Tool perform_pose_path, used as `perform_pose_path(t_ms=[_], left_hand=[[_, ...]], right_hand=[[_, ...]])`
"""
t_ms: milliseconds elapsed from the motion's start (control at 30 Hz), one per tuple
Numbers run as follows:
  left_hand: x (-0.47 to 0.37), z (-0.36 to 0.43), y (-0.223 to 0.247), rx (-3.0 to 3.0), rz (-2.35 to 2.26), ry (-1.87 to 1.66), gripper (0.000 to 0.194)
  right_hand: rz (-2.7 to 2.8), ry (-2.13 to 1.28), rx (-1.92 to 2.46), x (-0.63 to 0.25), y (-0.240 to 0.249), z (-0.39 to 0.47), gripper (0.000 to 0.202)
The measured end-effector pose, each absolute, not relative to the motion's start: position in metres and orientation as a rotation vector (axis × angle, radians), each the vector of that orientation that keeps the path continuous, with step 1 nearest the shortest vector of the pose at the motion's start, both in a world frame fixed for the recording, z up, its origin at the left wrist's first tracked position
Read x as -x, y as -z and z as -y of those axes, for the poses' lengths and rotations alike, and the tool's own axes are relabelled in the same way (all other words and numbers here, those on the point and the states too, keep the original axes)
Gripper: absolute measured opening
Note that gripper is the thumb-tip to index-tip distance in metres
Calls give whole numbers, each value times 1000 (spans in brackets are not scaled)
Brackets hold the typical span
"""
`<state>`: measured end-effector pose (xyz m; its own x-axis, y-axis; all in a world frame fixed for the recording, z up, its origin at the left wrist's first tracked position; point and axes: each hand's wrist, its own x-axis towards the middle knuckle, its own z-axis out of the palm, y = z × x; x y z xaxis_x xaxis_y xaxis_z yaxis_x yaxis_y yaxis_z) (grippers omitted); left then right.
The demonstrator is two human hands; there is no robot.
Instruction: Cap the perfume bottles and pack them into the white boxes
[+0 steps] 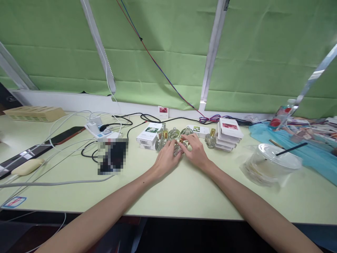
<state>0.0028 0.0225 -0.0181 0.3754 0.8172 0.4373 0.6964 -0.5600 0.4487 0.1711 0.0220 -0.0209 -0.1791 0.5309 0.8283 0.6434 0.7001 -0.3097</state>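
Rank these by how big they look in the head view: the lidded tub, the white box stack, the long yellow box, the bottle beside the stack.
1. Lidded tub, partly because it sits nearer
2. White box stack and long yellow box: too alike to rank
3. Bottle

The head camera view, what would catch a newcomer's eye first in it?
Probably the two bare arms reaching in from below, with the left hand and right hand close together among small glass bottles mid-table. Next, the bright green blinds filling the background. Then the clear cup with a black straw, at the right beside blue cloth.
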Motion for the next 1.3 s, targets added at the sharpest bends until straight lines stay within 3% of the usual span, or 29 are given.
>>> perform_pose_path(t_ms=[633,800,1300], left_hand=[[-5,-21,13,-2446,-1414,-894,21],[-4,-23,13,-2445,-1422,-899,31],[-2,-19,10,-2425,-1435,-892,40]], right_hand=[[1825,159,906,-174,22,-25,30],[1776,204,900,-180,20,-28,27],[1795,150,1489,-210,30,-47,31]])
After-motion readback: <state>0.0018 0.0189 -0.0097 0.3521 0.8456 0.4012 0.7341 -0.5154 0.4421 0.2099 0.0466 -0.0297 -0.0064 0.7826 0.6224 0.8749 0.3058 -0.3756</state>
